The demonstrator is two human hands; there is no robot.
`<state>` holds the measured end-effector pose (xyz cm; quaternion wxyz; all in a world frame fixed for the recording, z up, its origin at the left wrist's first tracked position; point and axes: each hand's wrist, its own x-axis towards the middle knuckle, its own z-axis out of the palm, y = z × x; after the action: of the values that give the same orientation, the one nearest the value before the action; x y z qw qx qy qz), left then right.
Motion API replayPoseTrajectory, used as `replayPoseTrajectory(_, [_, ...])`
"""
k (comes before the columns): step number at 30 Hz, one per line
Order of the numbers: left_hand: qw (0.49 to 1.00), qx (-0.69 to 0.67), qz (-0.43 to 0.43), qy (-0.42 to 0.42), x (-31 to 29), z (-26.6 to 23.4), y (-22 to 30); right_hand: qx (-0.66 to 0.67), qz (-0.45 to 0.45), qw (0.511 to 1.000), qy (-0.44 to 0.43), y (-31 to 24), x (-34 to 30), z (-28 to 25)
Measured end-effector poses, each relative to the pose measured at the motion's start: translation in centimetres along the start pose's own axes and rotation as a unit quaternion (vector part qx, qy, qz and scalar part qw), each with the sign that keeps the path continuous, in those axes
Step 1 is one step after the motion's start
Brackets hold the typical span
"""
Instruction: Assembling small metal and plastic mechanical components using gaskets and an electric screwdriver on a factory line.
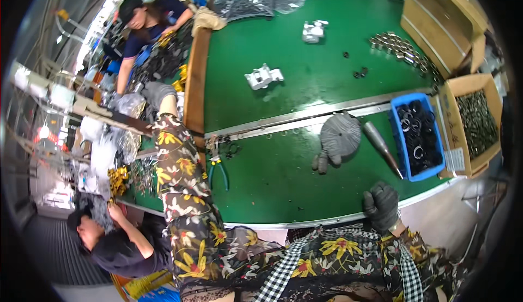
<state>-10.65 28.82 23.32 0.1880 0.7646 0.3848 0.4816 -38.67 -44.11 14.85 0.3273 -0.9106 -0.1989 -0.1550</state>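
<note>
My left hand (159, 94), in a grey glove, reaches far left past the wooden board (196, 84), beside a clear plastic bag (131, 106) and a heap of dark parts (155, 65). Its fingers are too hidden to read. At the table's near edge, my right hand (381, 206), in a dark grey glove, has curled fingers; whatever they may hold is out of sight. Ahead of it lie a tapered metal rod (383, 148) and a round grey bundle (340, 134) with finger-like ends, resembling a balled glove. Two silver metal castings (263, 77) (314, 31) sit farther back on the green table.
A blue bin (396, 138) of black rings and a cardboard box (452, 127) of small metal pins stand right. Metal sleeves (400, 49) lie behind them. Blue-handled pliers (218, 174) rest left. A metal rail (294, 115) crosses the table. Two co-workers (147, 24) (120, 242) work left.
</note>
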Motion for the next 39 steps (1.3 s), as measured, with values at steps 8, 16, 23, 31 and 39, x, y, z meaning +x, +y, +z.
replayPoseTrajectory(8, [0.693,0.14,0.302,-0.639,-25.2,4.8,24.0,-0.004,0.069,0.998,-0.003,-0.1,-1.3,-0.7])
replayPoseTrajectory(16, [0.828,-0.053,0.066,-0.554,-29.1,8.0,14.2,0.043,0.006,0.999,0.001,-0.6,0.1,-0.6])
replayPoseTrajectory(23, [0.682,-0.203,0.655,-0.255,-39.3,-13.7,26.8,0.033,0.045,0.998,0.043,2.5,-2.8,0.7])
replayPoseTrajectory(31, [0.6,-0.263,0.681,-0.326,-46.0,-21.1,26.3,0.518,0.214,0.827,-0.045,-1.7,5.4,-6.3])
replayPoseTrajectory(39, [0.606,-0.48,0.286,-0.566,-48.3,-22.6,23.9,0.573,0.23,0.786,-0.018,1.4,4.1,-5.3])
